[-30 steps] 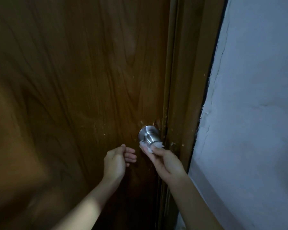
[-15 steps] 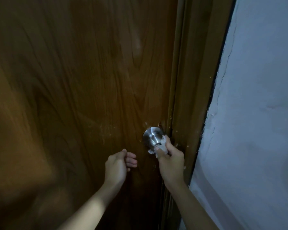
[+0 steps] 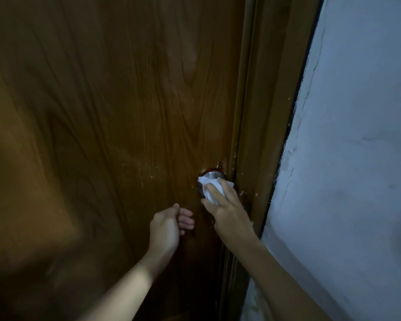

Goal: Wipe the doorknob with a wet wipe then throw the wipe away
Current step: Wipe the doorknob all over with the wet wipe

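A round silver doorknob [image 3: 212, 175] sticks out of a brown wooden door [image 3: 116, 112], close to the frame. Only its upper rim shows. A white wet wipe [image 3: 210, 184] is draped over the rest of the knob. My right hand [image 3: 227, 208] presses the wipe onto the knob, fingers wrapped over it. My left hand [image 3: 168, 224] hovers lower left of the knob, a little off the door, fingers loosely curled and holding nothing.
The brown door frame [image 3: 264, 126] runs up just right of the knob. A pale, cracked wall [image 3: 357, 158] fills the right side. The light is dim.
My right hand has moved from under and beside the knob up onto it, and the wipe now covers most of the knob. The left hand has stayed about where it was.
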Demonstrator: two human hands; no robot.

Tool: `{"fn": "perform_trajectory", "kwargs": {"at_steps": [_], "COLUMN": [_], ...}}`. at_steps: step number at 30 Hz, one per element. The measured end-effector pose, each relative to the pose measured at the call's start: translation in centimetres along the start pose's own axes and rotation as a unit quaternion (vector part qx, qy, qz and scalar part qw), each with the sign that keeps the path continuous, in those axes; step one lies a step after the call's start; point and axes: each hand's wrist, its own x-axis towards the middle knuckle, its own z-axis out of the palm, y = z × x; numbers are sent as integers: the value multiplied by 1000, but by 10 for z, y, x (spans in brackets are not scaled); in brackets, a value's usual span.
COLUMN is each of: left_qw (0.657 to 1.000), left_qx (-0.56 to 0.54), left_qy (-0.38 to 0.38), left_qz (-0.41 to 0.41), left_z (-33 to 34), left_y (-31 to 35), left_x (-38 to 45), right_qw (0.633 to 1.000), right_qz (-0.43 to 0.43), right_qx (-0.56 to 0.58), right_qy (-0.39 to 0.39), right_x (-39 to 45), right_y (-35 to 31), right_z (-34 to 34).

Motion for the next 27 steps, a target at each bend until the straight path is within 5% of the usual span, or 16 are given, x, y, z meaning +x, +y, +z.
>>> {"fn": "perform_trajectory", "kwargs": {"at_steps": [9,14,18,23,27], "left_qw": [1000,994,983,980,980], "left_qx": [16,89,117,119,92], "left_qy": [7,-38,-119,-159,-165], "left_qz": [8,55,72,4,-63], "left_z": [-6,-8,-8,-20,-40], "left_y": [4,14,28,41,33], "left_x": [-21,-35,-52,-97,-137], "right_qw": [999,989,936,901,918], "right_qz": [-28,41,95,184,231], "right_qx": [-24,144,339,387,310], "right_qy": [4,-18,-8,60,87], "right_x": [-28,-46,-53,-74,-109], "right_y": [-17,-24,-42,-79,-114], "right_z": [-5,-30,-67,-94,-104]}}
